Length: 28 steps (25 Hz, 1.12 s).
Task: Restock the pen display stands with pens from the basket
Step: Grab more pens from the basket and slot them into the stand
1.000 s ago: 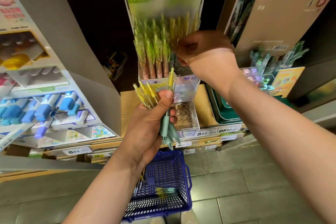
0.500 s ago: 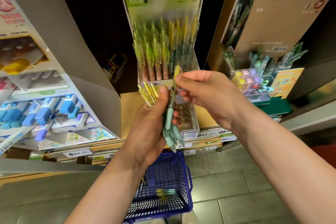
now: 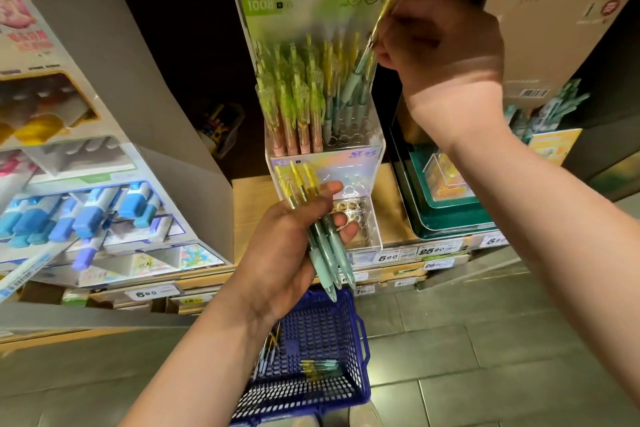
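A clear pen display stand [image 3: 375, 149] on the shelf holds green, yellow and teal pens upright, with open slots in its front rows. My right hand [image 3: 443, 48] pinches a single yellow-and-teal pen [image 3: 381, 17], tilted with its teal tip down at the stand's right side. Below, my left hand [image 3: 294, 236] grips a bundle of yellow-and-teal pens [image 3: 322, 239] in front of the stand's lower tier. On the floor under it sits a blue plastic basket [image 3: 360, 350] with a few pens [image 3: 320, 366] left inside.
A white cardboard display [image 3: 104, 201] with blue markers stands to the left. A green tray stack [image 3: 446, 222] and a tall brown display board [image 3: 540, 21] are on the right. Price labels [image 3: 429, 251] line the wooden shelf edge. Grey floor tiles lie below.
My right hand pulled one pen from the bundle in my left hand, then rose up and right to the stand's right side. The left hand kept its bundle.
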### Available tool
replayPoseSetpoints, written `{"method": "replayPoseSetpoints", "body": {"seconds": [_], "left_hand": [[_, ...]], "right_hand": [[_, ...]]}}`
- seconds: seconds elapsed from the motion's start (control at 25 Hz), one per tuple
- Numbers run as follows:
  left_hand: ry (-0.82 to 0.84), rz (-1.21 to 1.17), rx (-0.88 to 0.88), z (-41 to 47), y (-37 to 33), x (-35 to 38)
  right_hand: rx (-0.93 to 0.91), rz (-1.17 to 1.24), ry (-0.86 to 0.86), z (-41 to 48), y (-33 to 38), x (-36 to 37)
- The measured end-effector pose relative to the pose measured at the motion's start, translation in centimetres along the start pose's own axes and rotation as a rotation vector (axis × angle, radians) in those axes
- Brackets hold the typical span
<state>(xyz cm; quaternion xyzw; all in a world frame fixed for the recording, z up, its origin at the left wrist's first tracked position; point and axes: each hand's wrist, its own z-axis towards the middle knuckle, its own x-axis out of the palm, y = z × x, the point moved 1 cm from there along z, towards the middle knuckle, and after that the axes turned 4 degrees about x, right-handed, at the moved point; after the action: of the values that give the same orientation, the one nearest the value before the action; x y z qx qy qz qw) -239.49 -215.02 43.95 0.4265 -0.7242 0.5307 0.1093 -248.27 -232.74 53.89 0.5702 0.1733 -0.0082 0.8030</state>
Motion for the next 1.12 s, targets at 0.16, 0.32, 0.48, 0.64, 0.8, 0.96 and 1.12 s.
{"method": "replayPoseSetpoints", "body": {"seconds": [0.16,0.32,0.48,0.64,0.8,0.96,1.12], "left_hand": [[0.007,0.028,0.056,-0.4,-0.2,-0.2],[-0.019,0.034,0.078,-0.5,-0.3,0.0],[-0.019,0.022,0.065,-0.6,-0.2,0.2],[-0.012,0.042,0.099,-0.5,-0.2,0.2],[-0.013,0.044,0.143,-0.4,-0.3,0.3],[-0.016,0.058,0.173,-0.4,-0.5,0.9],[0.002,0.06,0.193,-0.3,-0.6,1.5]], "right_hand": [[-0.092,-0.135,0.02,-0.5,0.2,1.2],[-0.121,-0.23,0.056,-0.4,1.0,1.4],[-0.133,-0.306,0.058,-0.3,1.2,1.2],[-0.078,-0.379,0.137,-1.0,0.0,1.6],[-0.031,-0.497,0.228,-1.8,-0.7,2.0],[0.026,-0.602,0.317,-1.5,-0.3,1.7],[0.271,-0.395,0.476,-4.3,-0.3,0.7]]}}
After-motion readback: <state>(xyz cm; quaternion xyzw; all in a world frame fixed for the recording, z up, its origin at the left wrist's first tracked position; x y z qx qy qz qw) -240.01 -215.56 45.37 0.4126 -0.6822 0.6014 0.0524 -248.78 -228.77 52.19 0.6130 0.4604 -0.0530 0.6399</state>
